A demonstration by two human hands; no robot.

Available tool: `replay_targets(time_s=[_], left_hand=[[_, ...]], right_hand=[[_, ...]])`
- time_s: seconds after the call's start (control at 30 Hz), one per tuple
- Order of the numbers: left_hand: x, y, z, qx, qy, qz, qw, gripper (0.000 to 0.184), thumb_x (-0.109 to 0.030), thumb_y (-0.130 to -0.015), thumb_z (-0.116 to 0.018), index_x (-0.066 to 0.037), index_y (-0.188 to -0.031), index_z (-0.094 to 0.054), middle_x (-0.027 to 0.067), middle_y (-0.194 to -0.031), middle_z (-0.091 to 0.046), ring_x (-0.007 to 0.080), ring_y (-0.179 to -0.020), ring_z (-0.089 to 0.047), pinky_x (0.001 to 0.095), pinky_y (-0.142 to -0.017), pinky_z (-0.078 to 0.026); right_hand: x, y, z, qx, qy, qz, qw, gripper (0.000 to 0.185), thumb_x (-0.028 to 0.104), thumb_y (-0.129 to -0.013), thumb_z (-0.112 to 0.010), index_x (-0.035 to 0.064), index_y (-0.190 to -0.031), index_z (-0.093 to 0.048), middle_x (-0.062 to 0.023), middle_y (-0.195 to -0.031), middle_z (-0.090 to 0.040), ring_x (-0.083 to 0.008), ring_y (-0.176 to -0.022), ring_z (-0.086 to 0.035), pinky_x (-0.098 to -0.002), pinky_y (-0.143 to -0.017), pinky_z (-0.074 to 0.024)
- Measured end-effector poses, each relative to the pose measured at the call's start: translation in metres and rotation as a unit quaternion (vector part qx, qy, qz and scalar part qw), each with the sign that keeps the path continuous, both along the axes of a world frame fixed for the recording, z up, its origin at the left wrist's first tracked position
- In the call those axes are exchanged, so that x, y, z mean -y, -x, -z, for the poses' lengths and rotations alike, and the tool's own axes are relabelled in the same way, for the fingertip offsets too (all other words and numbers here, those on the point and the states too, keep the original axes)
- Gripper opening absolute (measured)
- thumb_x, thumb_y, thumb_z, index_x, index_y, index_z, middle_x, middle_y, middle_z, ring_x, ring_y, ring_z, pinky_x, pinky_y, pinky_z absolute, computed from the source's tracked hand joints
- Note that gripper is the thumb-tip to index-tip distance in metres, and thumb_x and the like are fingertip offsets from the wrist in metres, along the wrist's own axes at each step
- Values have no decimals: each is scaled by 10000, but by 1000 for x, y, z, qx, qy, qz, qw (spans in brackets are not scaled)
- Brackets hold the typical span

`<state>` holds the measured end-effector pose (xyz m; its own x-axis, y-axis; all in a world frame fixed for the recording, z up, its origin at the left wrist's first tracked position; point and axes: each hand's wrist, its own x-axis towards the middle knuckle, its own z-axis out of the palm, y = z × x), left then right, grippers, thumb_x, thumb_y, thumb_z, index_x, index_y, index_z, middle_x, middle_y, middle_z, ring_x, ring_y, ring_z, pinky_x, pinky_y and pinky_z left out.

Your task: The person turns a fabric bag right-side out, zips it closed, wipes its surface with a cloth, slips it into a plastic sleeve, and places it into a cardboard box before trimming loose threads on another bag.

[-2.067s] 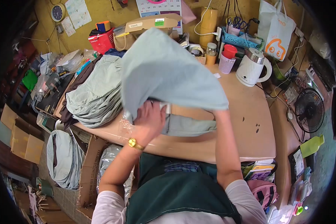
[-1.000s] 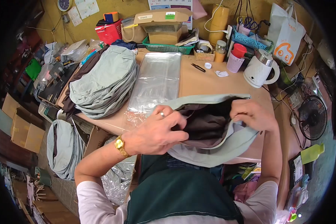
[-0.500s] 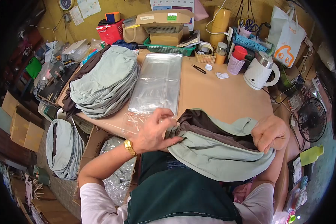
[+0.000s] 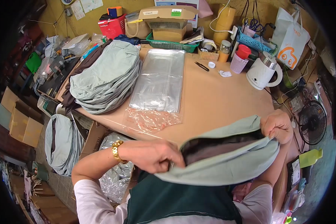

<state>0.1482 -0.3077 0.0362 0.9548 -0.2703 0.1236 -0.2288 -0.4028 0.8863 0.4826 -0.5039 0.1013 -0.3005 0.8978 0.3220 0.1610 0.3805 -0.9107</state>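
Note:
A pale grey-green fabric piece (image 4: 224, 168) with a dark brown lining is stretched between my hands in front of my apron, its long oval opening facing up. My left hand (image 4: 155, 155), with a gold watch on the wrist, is closed on the left end of the rim. At the right end, the fingers of my right hand (image 4: 277, 127) are wrapped round the edge. A stack of similar fabric pieces (image 4: 104, 74) lies at the table's left side. Beside it is a pile of clear plastic bags (image 4: 158, 82).
Small black snips (image 4: 202, 66), a white kettle (image 4: 264, 72) and a pink cup (image 4: 238, 62) stand or lie toward the back right. A green basket (image 4: 171, 45) holds a cardboard box. More fabric pieces (image 4: 61, 143) hang low at the left. A black fan (image 4: 312, 122) is at right.
My left hand has moved down and left, curling its fingers on the rim. The fabric is pulled longer and its opening is smoother. My right hand has shifted slightly.

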Motion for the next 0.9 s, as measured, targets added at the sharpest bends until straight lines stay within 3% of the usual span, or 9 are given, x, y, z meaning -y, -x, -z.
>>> replay_targets(time_s=[0.17,0.27,0.37,0.4,0.47,0.57,0.67,0.8,0.9], left_hand=[[-5,7,-67,25,114,99,988,147,-35,-623,-569,-12,-768,-575,112,-789,-556,293,-824,-533,450,-1006,-311],[-10,6,-98,-2,-123,175,977,161,-91,-606,-608,-17,-738,-556,101,-805,-558,298,-895,-536,556,-1059,-196],[14,10,-92,40,-407,-4,912,134,-150,-676,-621,-47,-703,-540,75,-732,-545,263,-944,-567,607,-1112,-159],[19,10,-89,92,-598,-157,781,137,-171,-703,-616,-71,-681,-525,55,-686,-528,248,-972,-578,619,-1143,-126],[13,5,-84,26,-648,-134,749,140,-198,-705,-644,-69,-710,-589,51,-674,-576,232,-1020,-572,634,-1155,-96],[10,-5,-99,-211,-646,-49,732,163,-204,-738,-636,-48,-777,-666,42,-661,-623,199,-977,-603,643,-1146,-131],[-16,-8,-89,-10,-730,-198,654,136,-168,-763,-609,-51,-787,-675,95,-725,-642,236,-956,-621,660,-1131,-143],[-4,4,-21,-416,-604,186,654,215,-129,-792,-572,-39,-965,-661,113,-946,-639,223,-1021,-573,660,-1140,-129],[-14,13,-41,-25,-729,-203,654,252,-118,-792,-558,-8,-996,-657,114,-782,-633,250,-978,-618,724,-1084,-175]], right_hand=[[-28,17,-2,210,129,-266,932,173,174,-900,-634,1,-909,-621,-112,-751,-624,-215,-587,-542,-306,-534,-404],[-27,58,30,419,122,-169,884,297,279,-885,-656,26,-1035,-616,-158,-919,-666,-282,-746,-622,-364,-639,-478],[-36,79,41,749,-11,316,582,611,435,-750,-739,7,-1157,-583,-235,-1062,-632,-366,-1049,-592,-456,-889,-462],[-32,67,40,749,-8,317,582,611,435,-750,-739,7,-1157,-583,-235,-1062,-632,-366,-1049,-592,-456,-889,-462],[-29,48,35,540,163,78,822,592,418,-774,-727,-8,-1158,-577,-246,-1067,-625,-415,-1048,-574,-498,-925,-435],[-44,47,34,510,5,189,839,629,431,-792,-714,-18,-1205,-561,-255,-1084,-616,-427,-1049,-570,-483,-914,-452],[-58,64,9,520,-33,388,760,679,477,-799,-694,-19,-1241,-556,-245,-1175,-602,-409,-1102,-569,-448,-932,-465],[-53,49,27,452,212,-82,863,647,466,-813,-686,-1,-1246,-570,-230,-1277,-572,-369,-1183,-544,-427,-984,-438],[-50,43,51,455,15,188,871,656,479,-797,-701,34,-1261,-569,-210,-1162,-610,-370,-1116,-562,-433,-942,-448]])
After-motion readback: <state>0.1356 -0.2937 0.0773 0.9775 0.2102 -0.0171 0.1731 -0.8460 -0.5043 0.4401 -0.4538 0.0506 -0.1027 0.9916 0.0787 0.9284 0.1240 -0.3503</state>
